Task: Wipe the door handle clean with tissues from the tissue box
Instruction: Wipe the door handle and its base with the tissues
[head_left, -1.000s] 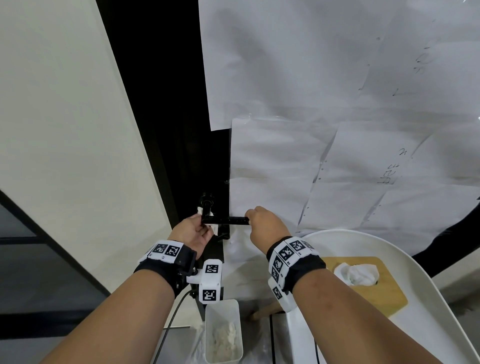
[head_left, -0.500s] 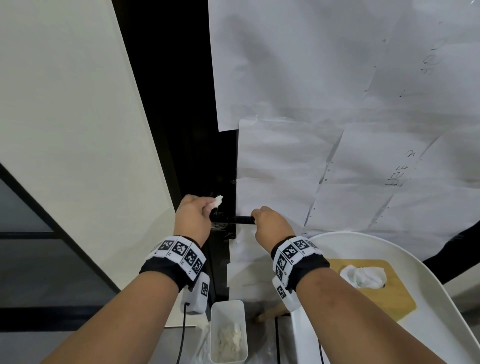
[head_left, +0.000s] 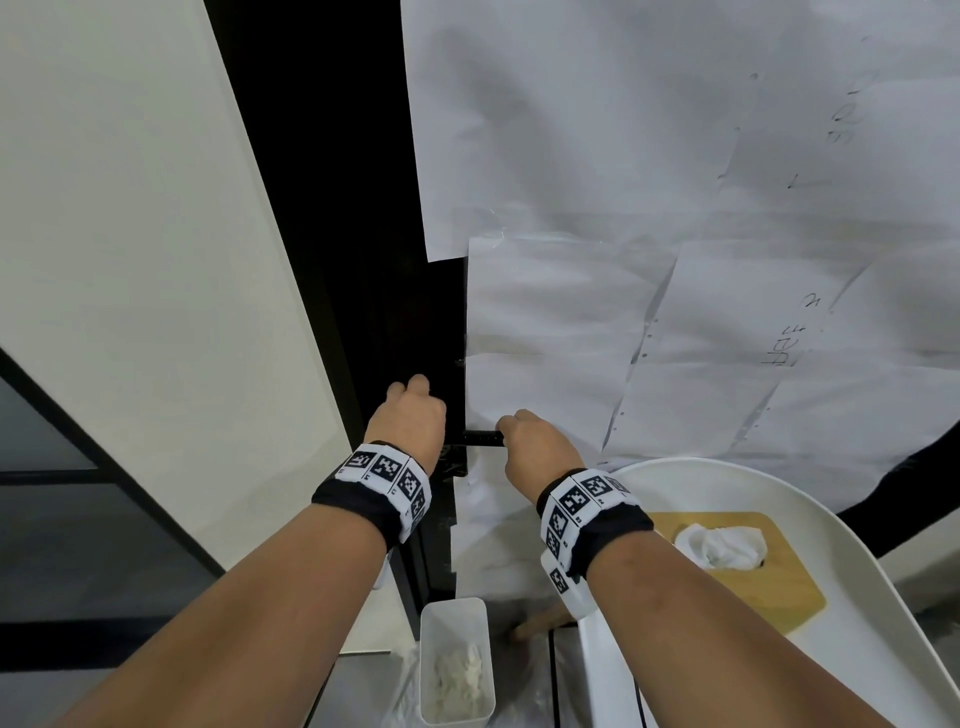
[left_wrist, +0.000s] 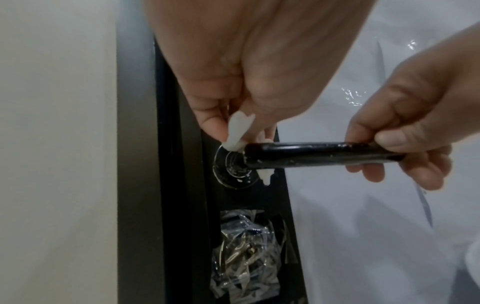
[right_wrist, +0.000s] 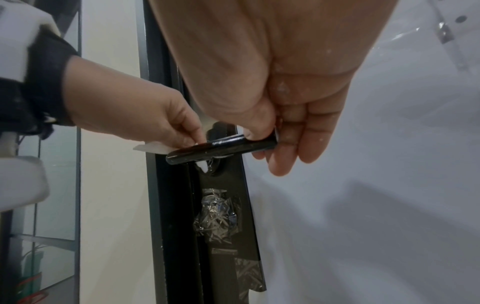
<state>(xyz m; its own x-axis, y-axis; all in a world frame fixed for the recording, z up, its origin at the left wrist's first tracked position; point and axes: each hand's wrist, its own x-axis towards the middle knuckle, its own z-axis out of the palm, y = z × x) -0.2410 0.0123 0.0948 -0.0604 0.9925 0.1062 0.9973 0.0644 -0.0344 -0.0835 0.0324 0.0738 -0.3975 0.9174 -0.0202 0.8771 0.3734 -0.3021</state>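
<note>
head, hands: left hand (head_left: 408, 423) was curled up at the inner end of the handle (head_left: 483, 438), right hand (head_left: 535, 441) was wrapped round the outer end, only a short black bit showing between them
head, box: tissue box (head_left: 779, 587) sat on the white table (head_left: 883, 649) off to the right, a tissue poking out the top, well apart from the handle
head, bin: small clear bin (head_left: 455, 662) with used wads sat on the floor below the hands
left wrist, grip: thumb and fingers were pinching a tissue (left_wrist: 239, 131) tight, pressed down where the handle met the round plate (left_wrist: 228, 168); a scrap hung under the bar
left wrist, other hand: right hand had the far end clamped, thumb on top, fingers curled under
right wrist, grip: fingers were closed round the handle tip, thumb on top
right wrist, tissue: left hand was holding the tissue against the bar near the door (right_wrist: 223, 205); crinkled tape stuck lower down
</note>
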